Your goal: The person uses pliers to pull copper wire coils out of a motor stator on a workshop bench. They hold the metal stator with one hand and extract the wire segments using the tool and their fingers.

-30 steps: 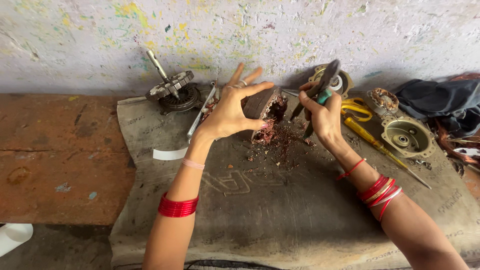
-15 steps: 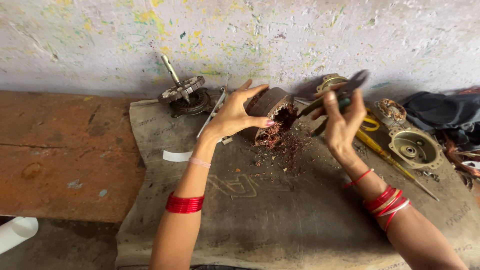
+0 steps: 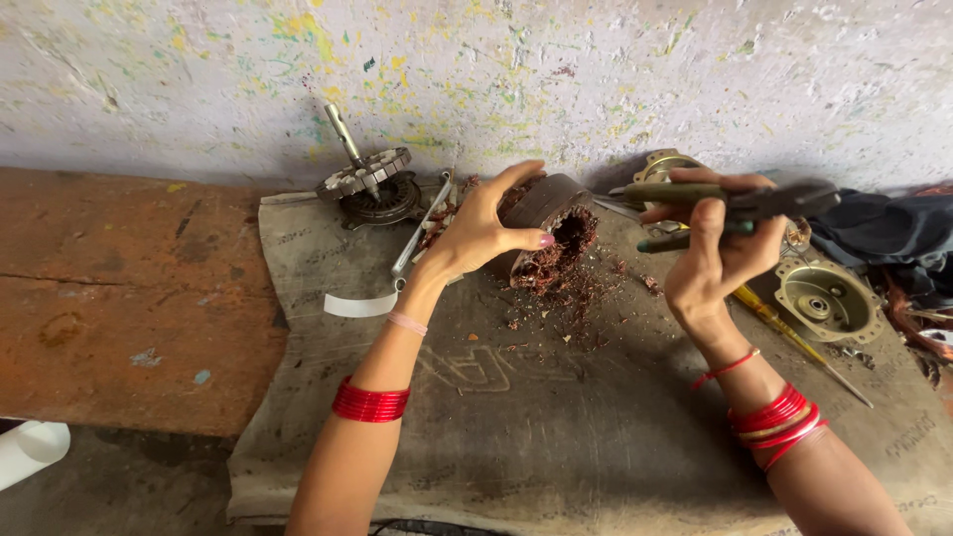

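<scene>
**Pulling old wire out of a motor part**

Near the bottom of the frame, two arms with red bangles reach up over a grey sack cloth [image 3: 556, 427] spread on the floor.

In the middle of the frame, the left hand [image 3: 481, 233] is wrapped around a round, dark motor core [image 3: 551, 228]. The thumb presses on its near side and the fingers curl over the top. The core is tipped so its open end faces right. That end is full of reddish copper wire. Little wire bits [image 3: 571, 298] lie on the cloth just below it.

To the right of the middle, the right hand [image 3: 720, 253] is closed on the green handles of a pair of pliers [image 3: 730, 203]. The nose points left, close to the core's open end. I cannot tell if the tips touch the wire.

To do this well, I think the left hand should hold the core tight so it does not roll. The pliers should grab a small bunch of wire and pull straight out. The thumb should stay away from the sharp tips.

Further right lie a yellow-handled screwdriver [image 3: 784, 328] and a round metal cover [image 3: 827, 301]. In the upper left, by the wall, stands a geared part with a shaft [image 3: 365, 184]. Beside it lies a thin metal rod [image 3: 422, 223]. A white strip [image 3: 359, 305] sits at the cloth's left edge.
</scene>
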